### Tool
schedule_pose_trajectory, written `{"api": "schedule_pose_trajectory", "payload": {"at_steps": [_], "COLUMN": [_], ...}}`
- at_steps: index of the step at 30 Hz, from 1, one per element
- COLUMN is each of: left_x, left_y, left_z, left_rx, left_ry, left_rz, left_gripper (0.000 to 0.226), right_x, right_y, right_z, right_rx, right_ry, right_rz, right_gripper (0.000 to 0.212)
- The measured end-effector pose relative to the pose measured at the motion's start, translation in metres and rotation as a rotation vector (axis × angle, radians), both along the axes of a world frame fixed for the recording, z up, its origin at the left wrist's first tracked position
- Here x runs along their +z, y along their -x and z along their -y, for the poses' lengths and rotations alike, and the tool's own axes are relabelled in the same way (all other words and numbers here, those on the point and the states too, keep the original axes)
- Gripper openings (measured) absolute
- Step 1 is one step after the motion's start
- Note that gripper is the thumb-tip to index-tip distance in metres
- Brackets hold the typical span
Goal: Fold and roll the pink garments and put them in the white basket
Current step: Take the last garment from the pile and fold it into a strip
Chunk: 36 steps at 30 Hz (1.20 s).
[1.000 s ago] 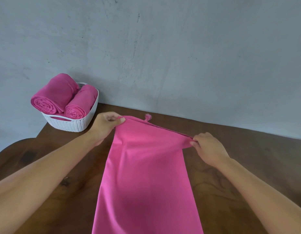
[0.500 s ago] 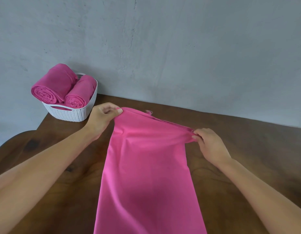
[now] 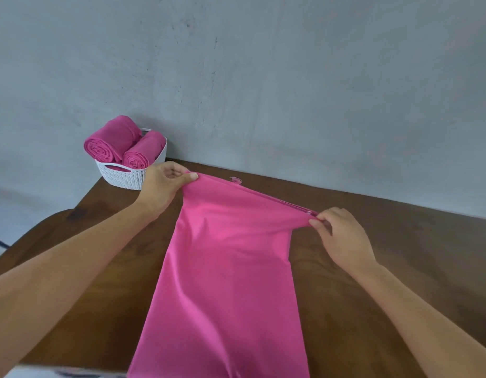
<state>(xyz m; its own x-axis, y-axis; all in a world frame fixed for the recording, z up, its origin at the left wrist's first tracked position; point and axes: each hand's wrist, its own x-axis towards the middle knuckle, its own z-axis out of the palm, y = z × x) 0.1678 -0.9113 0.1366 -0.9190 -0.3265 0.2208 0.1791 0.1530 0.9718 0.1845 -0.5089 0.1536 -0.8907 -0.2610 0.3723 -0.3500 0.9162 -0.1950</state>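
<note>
A long pink garment [image 3: 228,268], folded into a narrow strip, lies down the middle of the dark wooden table [image 3: 386,241] and hangs over its near edge. My left hand [image 3: 162,186] pinches its far left corner and my right hand [image 3: 343,238] pinches its far right corner, so the far edge is stretched taut and lifted slightly. A white woven basket [image 3: 127,177] stands at the table's far left corner, just beyond my left hand. It holds two rolled pink garments [image 3: 113,143] side by side.
A grey plaster wall [image 3: 263,77] runs directly behind the table's far edge. The table's left edge curves toward me, with pale floor beyond it. Bare wood shows on both sides of the garment.
Both hands keep their pinch on the far corners. The far edge has risen a little and pulled tauter. The view has shifted slightly.
</note>
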Motion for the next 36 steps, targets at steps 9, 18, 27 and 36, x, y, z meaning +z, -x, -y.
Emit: {"api": "schedule_pose_trajectory", "payload": {"at_steps": [9, 18, 27, 36], "left_x": [-0.050, -0.109, -0.120, -0.122], "left_y": [-0.131, -0.254, -0.322, -0.365], "left_z": [-0.031, -0.055, -0.079, -0.083], "left_rx": [-0.014, 0.002, -0.022, -0.027], "left_ry": [0.072, 0.190, 0.345, 0.428], "left_rz": [0.160, 0.305, 0.422, 0.489], "left_gripper": [0.012, 0.015, 0.014, 0.019], "right_x": [-0.067, -0.151, -0.185, -0.192], "right_y": [-0.103, -0.195, -0.274, -0.302], "right_z": [-0.034, -0.058, -0.083, -0.109], "right_rx": [0.080, 0.117, 0.140, 0.235], "right_ry": [0.031, 0.045, 0.150, 0.005], "right_rz": [0.105, 0.117, 0.038, 0.003], "right_gripper": [0.014, 0.010, 0.006, 0.045]}}
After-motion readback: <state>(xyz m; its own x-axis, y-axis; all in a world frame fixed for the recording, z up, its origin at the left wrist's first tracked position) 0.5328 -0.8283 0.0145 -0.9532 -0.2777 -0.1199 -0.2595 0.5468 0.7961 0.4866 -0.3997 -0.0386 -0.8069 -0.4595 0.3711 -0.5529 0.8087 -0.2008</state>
